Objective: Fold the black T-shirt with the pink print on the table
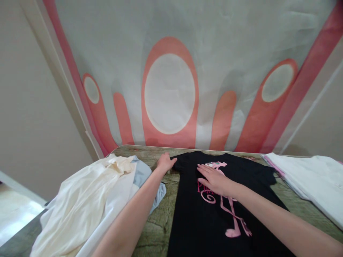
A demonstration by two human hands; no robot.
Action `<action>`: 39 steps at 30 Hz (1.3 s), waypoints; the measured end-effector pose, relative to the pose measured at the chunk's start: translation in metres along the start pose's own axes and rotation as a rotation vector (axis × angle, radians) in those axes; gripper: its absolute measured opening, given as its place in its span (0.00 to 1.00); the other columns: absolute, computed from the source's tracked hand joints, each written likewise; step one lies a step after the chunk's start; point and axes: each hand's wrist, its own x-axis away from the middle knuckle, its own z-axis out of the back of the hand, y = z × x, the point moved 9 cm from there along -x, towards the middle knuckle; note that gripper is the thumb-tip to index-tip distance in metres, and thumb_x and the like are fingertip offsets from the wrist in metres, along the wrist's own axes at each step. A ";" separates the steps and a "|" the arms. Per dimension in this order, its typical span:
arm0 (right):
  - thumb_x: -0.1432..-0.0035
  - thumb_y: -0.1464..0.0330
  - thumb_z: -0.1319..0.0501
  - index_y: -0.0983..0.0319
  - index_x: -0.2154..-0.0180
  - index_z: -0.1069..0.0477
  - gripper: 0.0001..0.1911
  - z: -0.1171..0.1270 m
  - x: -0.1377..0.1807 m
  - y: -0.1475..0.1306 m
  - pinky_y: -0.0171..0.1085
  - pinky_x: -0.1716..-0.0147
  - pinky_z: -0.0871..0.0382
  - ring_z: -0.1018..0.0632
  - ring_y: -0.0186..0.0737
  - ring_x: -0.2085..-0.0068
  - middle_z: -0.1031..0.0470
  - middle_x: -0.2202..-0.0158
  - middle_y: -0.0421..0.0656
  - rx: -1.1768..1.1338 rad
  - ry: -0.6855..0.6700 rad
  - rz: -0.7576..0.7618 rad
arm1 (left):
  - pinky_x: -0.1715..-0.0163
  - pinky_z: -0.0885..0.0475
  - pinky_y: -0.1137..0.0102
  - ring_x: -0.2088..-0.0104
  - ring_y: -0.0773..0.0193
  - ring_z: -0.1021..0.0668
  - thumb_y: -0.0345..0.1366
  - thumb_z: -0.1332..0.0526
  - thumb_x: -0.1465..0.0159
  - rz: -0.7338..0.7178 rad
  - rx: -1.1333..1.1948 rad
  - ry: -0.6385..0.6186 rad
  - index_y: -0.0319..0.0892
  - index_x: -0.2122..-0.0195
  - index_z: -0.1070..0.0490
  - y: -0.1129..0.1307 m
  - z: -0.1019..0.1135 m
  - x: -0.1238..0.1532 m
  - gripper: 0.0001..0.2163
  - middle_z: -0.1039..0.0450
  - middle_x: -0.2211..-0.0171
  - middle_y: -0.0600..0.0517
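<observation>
A black T-shirt (193,221) lies spread out on the table, front side up. A pink cartoon panther (227,203) and pink lettering, partly covered by my hand, are printed on its front. My right hand (214,180) rests flat on the chest of the shirt, fingers stretched out. At the end of the shirt's left-side sleeve is my left hand (165,163), its thumb spread from the fingers and touching the sleeve edge. The fingertips of that hand are partly hard to make out.
Loosely heaped cream and white clothes (88,196) lie on the left, with a light blue garment (143,173) beneath. A stack of white garments (313,178) lies at the right. Behind the wood-patterned table (158,228) hangs a grey and pink printed backdrop (171,142).
</observation>
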 end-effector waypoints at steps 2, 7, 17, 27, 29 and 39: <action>0.40 0.51 0.58 0.67 0.40 0.47 0.34 -0.003 -0.011 -0.011 0.45 0.40 0.54 0.48 0.46 0.38 0.50 0.38 0.50 0.008 0.005 -0.009 | 0.60 0.34 0.69 0.55 0.55 0.27 0.48 0.42 0.44 -0.006 -0.006 0.019 0.39 0.53 0.35 0.002 -0.001 0.002 0.22 0.29 0.56 0.42; 0.41 0.49 0.60 0.66 0.39 0.51 0.37 -0.018 -0.025 -0.016 0.47 0.41 0.56 0.52 0.47 0.37 0.55 0.36 0.49 0.024 -0.016 -0.047 | 0.63 0.33 0.69 0.58 0.57 0.25 0.44 0.42 0.42 -0.010 -0.012 0.038 0.43 0.61 0.30 0.002 -0.001 0.006 0.13 0.28 0.58 0.46; 0.42 0.47 0.65 0.61 0.38 0.53 0.37 -0.008 0.002 0.037 0.55 0.42 0.59 0.54 0.49 0.37 0.55 0.36 0.45 0.145 0.005 -0.277 | 0.65 0.33 0.71 0.62 0.61 0.25 0.41 0.45 0.38 -0.064 0.050 0.128 0.44 0.62 0.31 0.010 0.008 0.003 0.09 0.26 0.64 0.50; 0.44 0.44 0.67 0.60 0.38 0.54 0.40 0.003 0.075 0.155 0.55 0.43 0.58 0.52 0.53 0.37 0.58 0.35 0.47 0.266 -0.037 -0.703 | 0.60 0.33 0.69 0.61 0.60 0.25 0.39 0.46 0.38 -0.116 0.103 0.181 0.43 0.60 0.30 0.012 0.005 -0.003 0.10 0.26 0.64 0.50; 0.44 0.44 0.68 0.60 0.38 0.55 0.40 0.003 0.076 0.157 0.53 0.42 0.59 0.53 0.51 0.37 0.58 0.35 0.46 0.263 -0.021 -0.697 | 0.58 0.33 0.68 0.60 0.60 0.25 0.37 0.47 0.38 -0.143 0.122 0.217 0.43 0.59 0.31 0.015 0.010 -0.001 0.10 0.26 0.62 0.50; 0.44 0.44 0.67 0.59 0.38 0.56 0.39 0.009 0.057 0.164 0.54 0.42 0.62 0.55 0.50 0.37 0.60 0.35 0.45 0.224 -0.029 -0.695 | 0.46 0.43 0.63 0.46 0.60 0.35 0.40 0.50 0.36 -0.773 0.073 -0.047 0.43 0.48 0.37 0.137 0.014 0.073 0.16 0.35 0.47 0.49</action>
